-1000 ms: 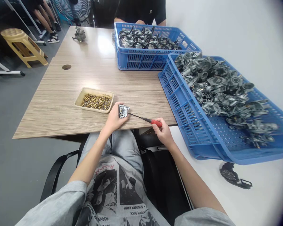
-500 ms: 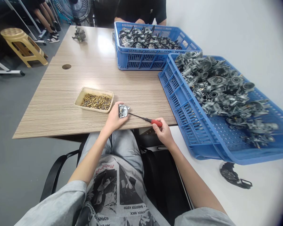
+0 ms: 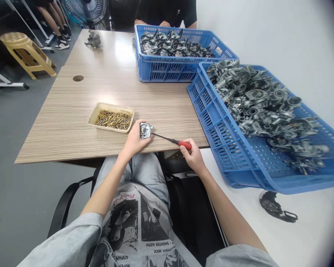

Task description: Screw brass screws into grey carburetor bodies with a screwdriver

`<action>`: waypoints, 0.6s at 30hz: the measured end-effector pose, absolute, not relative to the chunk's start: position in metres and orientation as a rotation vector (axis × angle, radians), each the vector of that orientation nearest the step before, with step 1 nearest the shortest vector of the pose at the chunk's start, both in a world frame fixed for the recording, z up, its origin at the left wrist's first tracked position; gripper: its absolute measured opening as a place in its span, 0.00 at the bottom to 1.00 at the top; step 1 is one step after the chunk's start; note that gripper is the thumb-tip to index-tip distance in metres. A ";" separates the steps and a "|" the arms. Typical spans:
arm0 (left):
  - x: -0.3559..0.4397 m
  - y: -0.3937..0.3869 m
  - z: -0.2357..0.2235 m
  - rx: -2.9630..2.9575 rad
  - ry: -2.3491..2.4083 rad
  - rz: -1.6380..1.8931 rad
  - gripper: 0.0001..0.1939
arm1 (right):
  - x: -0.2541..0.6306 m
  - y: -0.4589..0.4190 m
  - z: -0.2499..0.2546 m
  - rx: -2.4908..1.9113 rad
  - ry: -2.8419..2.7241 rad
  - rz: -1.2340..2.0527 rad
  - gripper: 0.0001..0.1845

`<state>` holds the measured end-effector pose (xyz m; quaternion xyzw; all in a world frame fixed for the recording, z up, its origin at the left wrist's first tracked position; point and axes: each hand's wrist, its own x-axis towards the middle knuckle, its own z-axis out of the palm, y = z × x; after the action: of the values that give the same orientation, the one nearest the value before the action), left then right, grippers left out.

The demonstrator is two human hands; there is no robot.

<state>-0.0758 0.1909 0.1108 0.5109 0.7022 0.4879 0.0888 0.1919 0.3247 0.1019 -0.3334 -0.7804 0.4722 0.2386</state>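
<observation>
My left hand (image 3: 136, 139) is closed around a silver carburetor body (image 3: 145, 131) near the front edge of the table, its round open face turned up. Small brass parts show inside it. In my right hand (image 3: 193, 155) is a screwdriver (image 3: 184, 144) with a red handle and a thin dark shaft. The shaft points left and its tip meets the right side of the carburetor body; the exact contact is too small to make out. Just left of my left hand sits a cream plastic tray (image 3: 92, 120) holding many small brass jets (image 3: 114, 119).
A blue crate (image 3: 222, 144) of carburetor bodies stands at the right. Behind it is another blue crate (image 3: 167, 70) of parts with black pieces. One carburetor (image 3: 93, 39) lies at the table's far left. A person (image 3: 167, 13) sits across. A black strap-like object (image 3: 277, 207) lies lower right.
</observation>
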 end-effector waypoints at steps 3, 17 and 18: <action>-0.076 0.191 0.111 1.519 2.091 1.452 0.29 | 0.192 0.325 0.101 -0.912 -2.130 1.296 0.20; -0.076 0.191 0.111 1.534 2.094 1.456 0.29 | 0.192 0.324 0.101 -0.907 -2.122 1.306 0.19; -0.076 0.191 0.111 1.532 2.092 1.455 0.29 | 0.191 0.324 0.102 -0.905 -2.119 1.309 0.18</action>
<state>-0.0759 0.1910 0.1107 0.5133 0.7012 0.4876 0.0840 0.1915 0.3243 0.1015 -0.3314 -0.7757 0.4790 0.2431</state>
